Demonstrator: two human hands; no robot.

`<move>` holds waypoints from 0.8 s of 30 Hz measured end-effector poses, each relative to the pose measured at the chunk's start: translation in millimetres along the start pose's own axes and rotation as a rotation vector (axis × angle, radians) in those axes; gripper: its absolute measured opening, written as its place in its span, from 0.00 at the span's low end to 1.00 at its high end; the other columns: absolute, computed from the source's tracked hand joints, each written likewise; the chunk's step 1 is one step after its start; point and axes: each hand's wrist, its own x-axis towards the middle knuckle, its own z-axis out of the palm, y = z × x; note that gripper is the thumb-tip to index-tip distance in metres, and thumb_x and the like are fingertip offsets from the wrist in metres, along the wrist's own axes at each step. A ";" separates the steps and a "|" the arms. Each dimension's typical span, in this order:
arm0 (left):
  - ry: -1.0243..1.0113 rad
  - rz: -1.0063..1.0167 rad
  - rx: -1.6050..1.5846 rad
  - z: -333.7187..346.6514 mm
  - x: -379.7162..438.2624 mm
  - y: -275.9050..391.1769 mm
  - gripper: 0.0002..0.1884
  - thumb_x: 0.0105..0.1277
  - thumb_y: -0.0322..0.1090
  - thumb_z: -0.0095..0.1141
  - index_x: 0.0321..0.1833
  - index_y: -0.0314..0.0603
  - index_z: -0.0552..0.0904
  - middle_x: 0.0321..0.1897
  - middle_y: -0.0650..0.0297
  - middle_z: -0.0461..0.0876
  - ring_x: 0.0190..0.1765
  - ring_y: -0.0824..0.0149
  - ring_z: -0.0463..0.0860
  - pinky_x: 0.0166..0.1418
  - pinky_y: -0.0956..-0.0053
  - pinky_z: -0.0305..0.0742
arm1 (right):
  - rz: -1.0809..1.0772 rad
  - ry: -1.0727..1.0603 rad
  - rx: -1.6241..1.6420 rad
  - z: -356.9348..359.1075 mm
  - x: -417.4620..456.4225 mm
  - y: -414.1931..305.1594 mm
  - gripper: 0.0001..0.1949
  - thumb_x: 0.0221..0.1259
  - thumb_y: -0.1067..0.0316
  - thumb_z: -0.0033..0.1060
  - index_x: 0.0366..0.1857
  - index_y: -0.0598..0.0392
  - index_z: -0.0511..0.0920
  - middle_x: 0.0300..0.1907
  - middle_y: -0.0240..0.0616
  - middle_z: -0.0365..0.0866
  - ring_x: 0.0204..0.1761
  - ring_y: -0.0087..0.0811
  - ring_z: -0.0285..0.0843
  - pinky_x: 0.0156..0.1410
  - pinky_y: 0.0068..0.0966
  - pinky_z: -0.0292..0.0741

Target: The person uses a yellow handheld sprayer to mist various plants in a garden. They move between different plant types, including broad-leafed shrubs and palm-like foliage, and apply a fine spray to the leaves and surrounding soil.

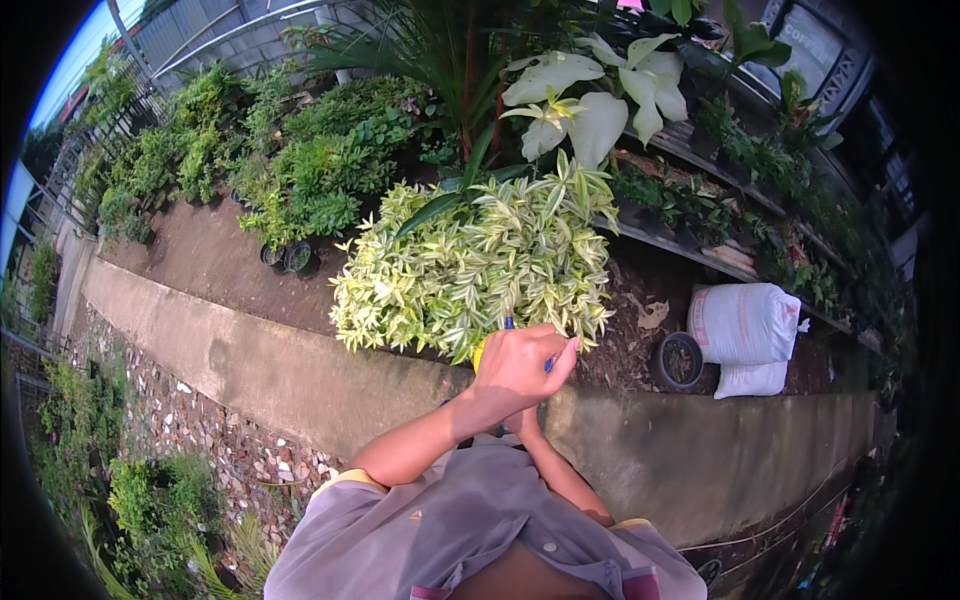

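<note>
My left hand (521, 364) is closed around a blue and yellow hand tool (480, 355), perhaps a spray bottle. Its narrow blue front end points at a bushy plant with cream-edged, variegated leaves (480, 262). Most of the tool is covered by my fingers, so its exact kind is unclear. Beneath the left wrist, my right hand (523, 421) shows only in part. Whether it supports the tool from below is hidden. Both hands are over the concrete walkway, at the near side of the bush.
A low concrete walkway (225, 330) curves past the bed. To the right lie stacked white sacks (742, 322) beside a black pot (679, 360). Tiered plant shelves (697, 255) rise behind. Small potted plants (300, 257) stand left, and stony ground (225, 442) borders the walkway.
</note>
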 end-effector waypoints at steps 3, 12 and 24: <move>0.099 0.017 0.060 -18.3 14.7 -4.4 0.18 0.67 0.36 0.60 0.18 0.38 0.76 0.17 0.59 0.74 0.19 0.54 0.77 0.24 0.63 0.70 | -0.060 -0.033 -0.040 2.2 28.4 11.2 0.06 0.55 0.72 0.67 0.28 0.60 0.79 0.22 0.27 0.78 0.27 0.20 0.76 0.35 0.25 0.72; 0.042 -0.153 0.223 1.9 36.0 -112.3 0.18 0.71 0.42 0.56 0.27 0.37 0.83 0.25 0.51 0.83 0.28 0.47 0.83 0.33 0.57 0.78 | 0.143 -0.011 0.000 45.2 62.6 11.7 0.06 0.56 0.71 0.67 0.29 0.60 0.78 0.23 0.27 0.78 0.26 0.20 0.74 0.36 0.24 0.73; 0.026 0.001 0.081 -46.7 49.7 -86.8 0.16 0.65 0.38 0.61 0.21 0.36 0.82 0.20 0.56 0.81 0.23 0.52 0.81 0.29 0.62 0.74 | 0.107 -0.049 -0.056 78.9 61.5 65.7 0.08 0.54 0.70 0.68 0.24 0.60 0.77 0.19 0.31 0.77 0.25 0.23 0.75 0.34 0.28 0.72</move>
